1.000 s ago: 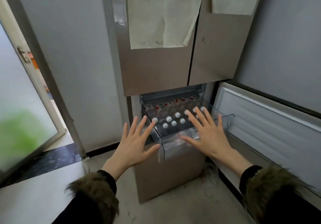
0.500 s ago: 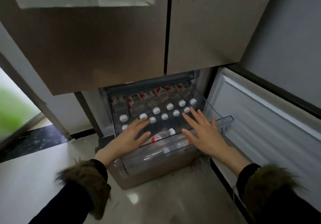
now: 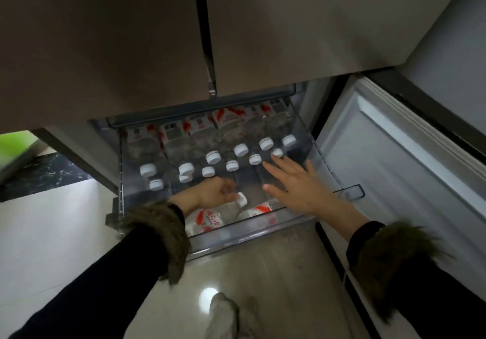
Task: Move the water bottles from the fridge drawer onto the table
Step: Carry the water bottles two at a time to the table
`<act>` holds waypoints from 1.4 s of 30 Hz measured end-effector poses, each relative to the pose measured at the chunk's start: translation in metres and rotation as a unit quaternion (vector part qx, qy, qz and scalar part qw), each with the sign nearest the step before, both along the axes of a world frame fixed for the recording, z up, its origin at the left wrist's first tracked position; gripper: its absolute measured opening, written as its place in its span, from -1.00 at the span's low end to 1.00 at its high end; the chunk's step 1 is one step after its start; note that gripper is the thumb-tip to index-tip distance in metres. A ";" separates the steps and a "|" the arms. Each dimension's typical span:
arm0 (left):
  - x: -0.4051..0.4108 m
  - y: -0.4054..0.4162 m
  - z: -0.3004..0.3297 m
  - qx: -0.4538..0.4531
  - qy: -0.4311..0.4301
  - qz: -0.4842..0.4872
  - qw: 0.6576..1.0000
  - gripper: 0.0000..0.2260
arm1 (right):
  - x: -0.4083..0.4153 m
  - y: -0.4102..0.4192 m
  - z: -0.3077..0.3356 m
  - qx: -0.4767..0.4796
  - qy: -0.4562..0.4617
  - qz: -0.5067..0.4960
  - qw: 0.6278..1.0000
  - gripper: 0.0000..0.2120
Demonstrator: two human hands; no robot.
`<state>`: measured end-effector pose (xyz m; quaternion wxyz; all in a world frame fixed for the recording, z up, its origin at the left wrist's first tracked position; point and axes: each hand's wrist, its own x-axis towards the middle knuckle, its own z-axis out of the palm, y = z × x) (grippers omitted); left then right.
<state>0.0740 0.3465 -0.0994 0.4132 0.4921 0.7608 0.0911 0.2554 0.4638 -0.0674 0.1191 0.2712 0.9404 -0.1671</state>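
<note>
Water bottles (image 3: 210, 138) are packed in the fridge drawer (image 3: 349, 191), one lying front bottle (image 3: 207, 219) reached by the curled left hand (image 3: 214, 192), the right hand (image 3: 294, 183) spread open, holding nothing.

shoe (image 3: 223, 317) blurred, left hand's (image 3: 210, 194) fingertips hidden

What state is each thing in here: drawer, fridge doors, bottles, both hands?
Fridge drawer: pulled out.
Upper fridge doors: closed.
Lower right door: swung open.
Water bottles: capped, lying in the drawer.
Left hand: fingers curling at a bottle near the drawer's front.
Right hand: open, fingers spread over the drawer.
</note>
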 end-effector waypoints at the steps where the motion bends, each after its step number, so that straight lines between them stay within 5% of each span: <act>1: 0.001 0.006 -0.004 -0.013 0.001 -0.010 1.000 -0.69 | -0.001 0.002 -0.001 -0.007 -0.004 0.003 1.000 -0.42; 9: 0.003 0.021 -0.024 -0.025 0.011 -0.057 0.998 -0.72 | -0.014 0.019 -0.006 -0.048 -0.054 0.056 0.996 -0.39; 16: -0.018 0.005 0.003 0.079 0.020 0.011 0.997 -0.77 | -0.037 0.026 -0.017 -0.180 -0.155 0.126 0.963 -0.39; 25: -0.020 -0.010 0.017 0.127 0.010 0.080 0.989 -0.66 | -0.065 0.023 -0.041 -0.217 -0.260 0.213 0.917 -0.54; 37: -0.028 -0.018 0.021 0.157 0.014 0.148 0.976 -0.70 | -0.064 0.041 -0.043 -0.293 -0.191 0.084 0.933 -0.58; 42: -0.031 -0.033 0.031 0.166 0.001 0.207 0.964 -0.68 | -0.067 0.038 -0.044 -0.299 -0.243 0.084 0.919 -0.57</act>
